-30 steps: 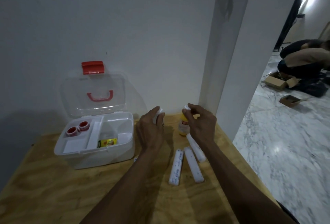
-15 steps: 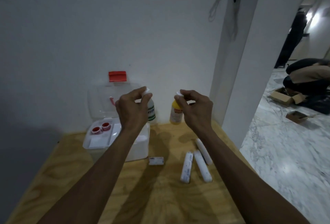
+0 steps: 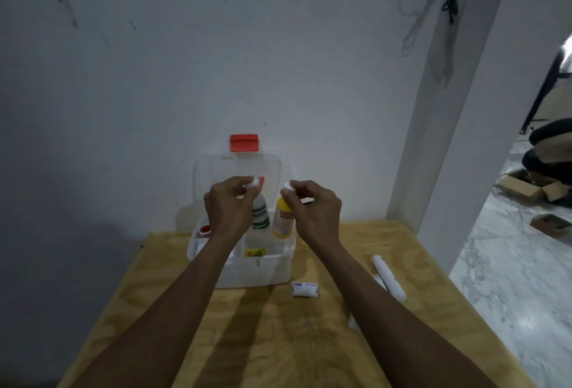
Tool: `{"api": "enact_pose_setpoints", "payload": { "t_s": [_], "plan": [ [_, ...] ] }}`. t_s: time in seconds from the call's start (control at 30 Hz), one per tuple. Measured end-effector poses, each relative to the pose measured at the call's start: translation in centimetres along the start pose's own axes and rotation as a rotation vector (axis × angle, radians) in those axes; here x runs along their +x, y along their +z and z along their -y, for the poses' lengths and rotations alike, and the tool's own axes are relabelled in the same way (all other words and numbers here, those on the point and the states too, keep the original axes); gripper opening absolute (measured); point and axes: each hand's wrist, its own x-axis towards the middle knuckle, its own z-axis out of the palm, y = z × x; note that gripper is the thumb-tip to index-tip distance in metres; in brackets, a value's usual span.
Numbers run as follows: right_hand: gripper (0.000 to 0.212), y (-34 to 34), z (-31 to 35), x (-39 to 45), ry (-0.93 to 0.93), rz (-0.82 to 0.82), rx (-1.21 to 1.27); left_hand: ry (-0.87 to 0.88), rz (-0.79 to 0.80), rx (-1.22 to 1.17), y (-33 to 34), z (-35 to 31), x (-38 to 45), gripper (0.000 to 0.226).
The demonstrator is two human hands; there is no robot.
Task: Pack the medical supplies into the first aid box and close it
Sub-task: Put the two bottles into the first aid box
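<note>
head view: my left hand [image 3: 229, 211] is pinching the cap of the clear green-label bottle [image 3: 259, 215], my right hand [image 3: 315, 208] pinching the cap of the yellow bottle [image 3: 282, 221]. both hang upright, long axes vertical, right above the open first aid box [image 3: 257, 273]. rolls [image 3: 388, 276] and a small packet [image 3: 305, 289] wait on the table [image 3: 278, 341], nearer my right hand.

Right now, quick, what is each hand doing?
Left hand: closed, pinching the white cap of the green-labelled bottle.
Right hand: closed, pinching the white cap of the yellow bottle.
</note>
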Motion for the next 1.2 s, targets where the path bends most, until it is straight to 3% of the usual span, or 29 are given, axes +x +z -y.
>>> {"api": "enact_pose_setpoints", "payload": {
  "t_s": [0.7,1.2],
  "plan": [
    [0.013,2.1,-5.4,-2.9,-0.009,0.150,-0.116,0.020,0.318,0.109,3.6,5.9,0.1,0.020],
    [0.015,1.9,-5.3,-2.0,0.033,0.253,-0.165,0.113,0.387,0.244,3.0,5.8,0.1,0.025]
  ]
}}
